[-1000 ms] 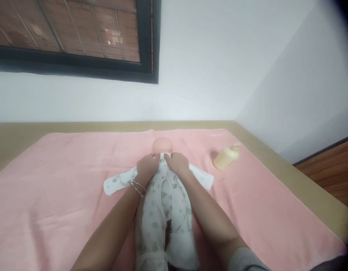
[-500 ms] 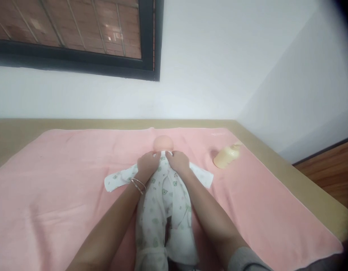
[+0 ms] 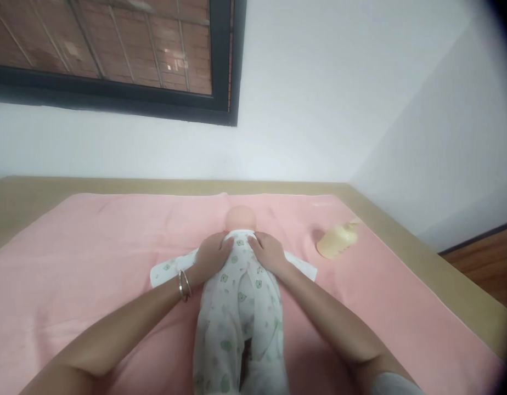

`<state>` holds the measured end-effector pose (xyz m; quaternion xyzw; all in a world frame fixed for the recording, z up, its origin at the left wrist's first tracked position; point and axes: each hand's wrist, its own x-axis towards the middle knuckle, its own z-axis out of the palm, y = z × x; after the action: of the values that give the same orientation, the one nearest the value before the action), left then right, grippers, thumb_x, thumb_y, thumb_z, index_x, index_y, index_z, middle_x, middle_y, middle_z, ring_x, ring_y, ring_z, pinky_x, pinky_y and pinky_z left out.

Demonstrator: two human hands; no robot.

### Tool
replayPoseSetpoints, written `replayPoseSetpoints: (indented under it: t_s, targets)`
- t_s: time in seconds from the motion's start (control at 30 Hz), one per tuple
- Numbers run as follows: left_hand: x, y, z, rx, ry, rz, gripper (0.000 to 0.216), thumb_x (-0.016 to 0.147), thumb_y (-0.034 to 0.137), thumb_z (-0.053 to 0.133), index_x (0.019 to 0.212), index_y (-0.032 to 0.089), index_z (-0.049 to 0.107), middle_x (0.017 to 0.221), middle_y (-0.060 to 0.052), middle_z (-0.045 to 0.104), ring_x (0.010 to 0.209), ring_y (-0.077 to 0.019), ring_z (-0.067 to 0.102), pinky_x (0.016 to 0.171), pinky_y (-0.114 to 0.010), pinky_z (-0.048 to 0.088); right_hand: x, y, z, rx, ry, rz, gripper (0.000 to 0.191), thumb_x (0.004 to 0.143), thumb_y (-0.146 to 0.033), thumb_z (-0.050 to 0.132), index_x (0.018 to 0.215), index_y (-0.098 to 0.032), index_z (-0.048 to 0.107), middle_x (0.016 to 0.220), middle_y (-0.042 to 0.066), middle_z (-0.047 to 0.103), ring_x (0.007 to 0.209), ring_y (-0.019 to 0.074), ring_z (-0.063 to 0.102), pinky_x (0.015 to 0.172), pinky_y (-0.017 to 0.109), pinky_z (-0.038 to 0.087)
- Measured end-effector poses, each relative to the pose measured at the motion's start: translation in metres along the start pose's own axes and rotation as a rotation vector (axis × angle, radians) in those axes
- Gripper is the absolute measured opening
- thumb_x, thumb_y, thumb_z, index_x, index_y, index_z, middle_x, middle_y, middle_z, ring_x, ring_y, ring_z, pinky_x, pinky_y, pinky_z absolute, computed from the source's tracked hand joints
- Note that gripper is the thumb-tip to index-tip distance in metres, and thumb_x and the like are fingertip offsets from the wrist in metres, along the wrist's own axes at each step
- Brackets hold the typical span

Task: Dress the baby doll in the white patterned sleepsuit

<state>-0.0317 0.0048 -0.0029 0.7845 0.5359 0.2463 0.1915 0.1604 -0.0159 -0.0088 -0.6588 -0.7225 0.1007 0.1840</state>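
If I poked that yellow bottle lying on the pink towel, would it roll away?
Probably a little. The bottle lies on its side and looks rounded, so a poke could set it rolling. The soft pink towel would likely slow it. It looks like light plastic, so it would probably move easily.

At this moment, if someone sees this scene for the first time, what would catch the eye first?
First, the baby doll lying on its back in the middle of the pink towel, dressed in a white printed romper. The left hand and right hand both rest on the doll's chest near the collar. To the right, a cream bottle lies on its side on the towel.
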Motion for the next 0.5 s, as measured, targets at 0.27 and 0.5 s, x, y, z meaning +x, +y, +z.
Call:
replayPoseSetpoints:
  t_s: [0.27, 0.5]
  targets:
    - [0.0013, 0.001, 0.0078, 0.03, 0.021, 0.001, 0.042, 0.092, 0.044, 0.027, 0.082, 0.019, 0.059, 0.085, -0.005, 0.065, 0.076, -0.0186, 0.056, 0.068, -0.029, 0.04, 0.0006, 0.0039, 0.0023, 0.031, -0.002, 0.03, 0.048, 0.096, -0.05, 0.024, 0.084, -0.019, 0.058, 0.083, 0.003, 0.061, 0.077, 0.0149, 0.053, 0.064, 0.024, 0.03]
    - [0.0042, 0.0032, 0.0088, 0.052, 0.048, -0.04, 0.038, 0.09, 0.045, 0.031, 0.079, 0.019, 0.057, 0.079, -0.004, 0.064, 0.07, -0.0179, 0.055, 0.064, -0.029, 0.039, 0.0045, 0.0069, 0.0056, 0.062, 0.047, 0.02, 0.047, 0.095, -0.051, 0.026, 0.08, -0.019, 0.057, 0.078, 0.003, 0.061, 0.071, 0.0146, 0.05, 0.06, 0.023, 0.028]
